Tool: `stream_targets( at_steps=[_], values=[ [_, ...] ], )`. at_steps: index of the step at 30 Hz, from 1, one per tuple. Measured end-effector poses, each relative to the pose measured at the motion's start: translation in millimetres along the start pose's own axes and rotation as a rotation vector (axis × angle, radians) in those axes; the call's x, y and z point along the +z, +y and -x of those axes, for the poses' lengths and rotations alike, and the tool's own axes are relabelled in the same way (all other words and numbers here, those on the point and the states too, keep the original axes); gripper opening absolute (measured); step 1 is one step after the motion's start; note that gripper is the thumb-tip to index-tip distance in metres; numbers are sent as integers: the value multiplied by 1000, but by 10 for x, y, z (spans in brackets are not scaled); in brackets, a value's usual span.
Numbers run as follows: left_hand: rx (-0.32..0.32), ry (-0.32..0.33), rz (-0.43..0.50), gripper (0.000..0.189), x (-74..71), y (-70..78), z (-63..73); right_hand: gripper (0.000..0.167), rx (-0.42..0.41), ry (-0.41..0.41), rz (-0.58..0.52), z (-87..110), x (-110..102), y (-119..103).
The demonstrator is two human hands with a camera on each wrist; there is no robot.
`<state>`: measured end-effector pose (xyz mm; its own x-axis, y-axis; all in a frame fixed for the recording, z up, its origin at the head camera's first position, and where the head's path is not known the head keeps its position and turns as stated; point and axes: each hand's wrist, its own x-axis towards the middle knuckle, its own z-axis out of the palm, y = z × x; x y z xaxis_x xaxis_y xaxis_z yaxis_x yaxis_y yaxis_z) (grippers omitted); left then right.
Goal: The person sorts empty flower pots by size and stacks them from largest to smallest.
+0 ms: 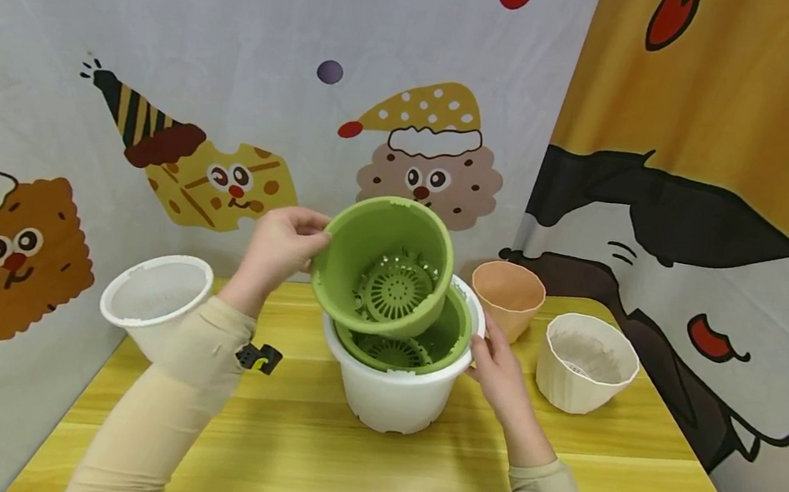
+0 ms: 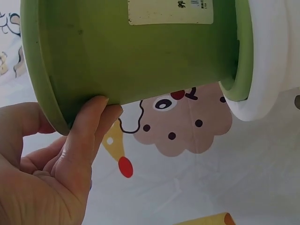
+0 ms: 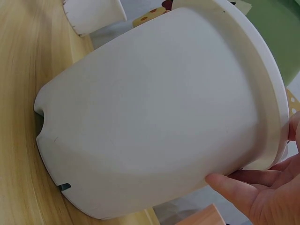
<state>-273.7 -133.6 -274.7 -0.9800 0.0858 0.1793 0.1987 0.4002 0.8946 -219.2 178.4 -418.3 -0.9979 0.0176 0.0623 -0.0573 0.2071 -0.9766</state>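
Note:
My left hand (image 1: 285, 252) pinches the left rim of a green plastic flowerpot (image 1: 338, 272), thumb at the rim and fingertips against its outer wall. The pot tilts toward me, showing a slotted bottom, and a pale label (image 2: 171, 11) is on its side. Below it, a second green flowerpot (image 1: 456, 326) sits inside a white flowerpot (image 1: 391, 401) on the table. My right hand (image 1: 498, 367) grips the white pot's right rim; in the right wrist view the fingers (image 3: 234, 190) lie along the wall under the rim.
A white pot (image 1: 156, 292) stands at the left, partly hidden by my left sleeve. At the right are a terracotta-coloured pot (image 1: 510, 287) and a cream ribbed pot (image 1: 576, 381). The wooden table (image 1: 331, 481) meets printed cloth walls (image 1: 244, 23) at the back and sides.

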Motion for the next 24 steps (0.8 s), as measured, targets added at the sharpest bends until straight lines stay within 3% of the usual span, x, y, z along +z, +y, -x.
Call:
stream_targets(
  at_steps=[13, 24],
  values=[
    [42, -44, -109, 26, 177, -73, -42, 55, 5, 1, 3, 0, -5, 2],
    [-28, -86, -166, 25, 330, -144, -89, 54, 5, 14, 16, 1, -3, 1]
  ],
)
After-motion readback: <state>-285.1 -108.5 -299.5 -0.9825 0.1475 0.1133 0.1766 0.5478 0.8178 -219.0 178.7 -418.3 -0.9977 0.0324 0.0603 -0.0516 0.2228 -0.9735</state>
